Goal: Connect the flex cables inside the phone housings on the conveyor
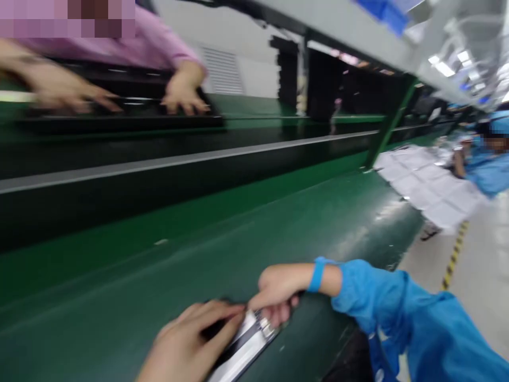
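The left hand (189, 342) lies flat, fingers stretched forward and pressed down on a flat silver and black part (244, 347). The right hand (274, 294) reaches in from the right, blue sleeve and wristband (317, 274) showing, its fingers curled and pinched on the part's far end. The two hands meet over it. The part rests at the near edge of the green worktop (238, 233), tilted, its near end running out of view. Across the worktop, another person's hands (183, 95) press on a black tray (119, 119).
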The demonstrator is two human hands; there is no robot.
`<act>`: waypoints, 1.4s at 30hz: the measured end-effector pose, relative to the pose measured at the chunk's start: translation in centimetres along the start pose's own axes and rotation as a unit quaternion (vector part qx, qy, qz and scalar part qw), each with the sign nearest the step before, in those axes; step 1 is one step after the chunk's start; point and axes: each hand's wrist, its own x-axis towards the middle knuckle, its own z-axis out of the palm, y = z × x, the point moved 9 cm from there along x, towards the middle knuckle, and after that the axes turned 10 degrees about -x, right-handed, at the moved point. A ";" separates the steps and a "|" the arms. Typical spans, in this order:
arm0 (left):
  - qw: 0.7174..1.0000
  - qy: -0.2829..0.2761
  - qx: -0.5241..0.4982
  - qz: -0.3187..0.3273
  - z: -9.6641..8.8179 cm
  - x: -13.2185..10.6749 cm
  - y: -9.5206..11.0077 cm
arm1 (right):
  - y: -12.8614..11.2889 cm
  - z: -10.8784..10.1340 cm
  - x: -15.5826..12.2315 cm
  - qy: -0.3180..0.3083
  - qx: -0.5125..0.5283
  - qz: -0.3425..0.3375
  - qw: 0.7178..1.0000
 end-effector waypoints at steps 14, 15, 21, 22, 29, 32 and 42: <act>0.992 0.002 -0.066 -0.108 -0.1 -1.5 3.9 | 0.6 0.9 0.0 0.010 0.000 0.016 1.000; 0.991 0.002 -0.069 -0.113 -0.1 -1.3 4.0 | 0.7 0.8 0.0 0.011 0.002 0.017 1.000; 0.992 0.014 -0.040 -0.123 0.0 -1.9 4.7 | 0.9 1.5 -0.1 0.020 -0.001 -0.032 0.999; 0.993 0.008 -0.028 -0.114 0.1 -2.3 5.0 | 1.6 1.9 0.0 0.019 0.004 -0.033 0.999; 0.989 -0.010 0.099 -0.112 0.6 -2.9 3.2 | 7.1 -6.1 0.7 0.298 0.132 -0.168 0.930; 0.991 -0.012 0.083 -0.101 0.2 -2.8 2.9 | 7.2 -8.0 -0.6 0.407 0.147 -0.185 0.882; 0.973 0.085 -0.207 -0.048 -2.6 -2.6 3.8 | -2.6 -3.3 -1.3 0.324 0.129 -0.287 0.892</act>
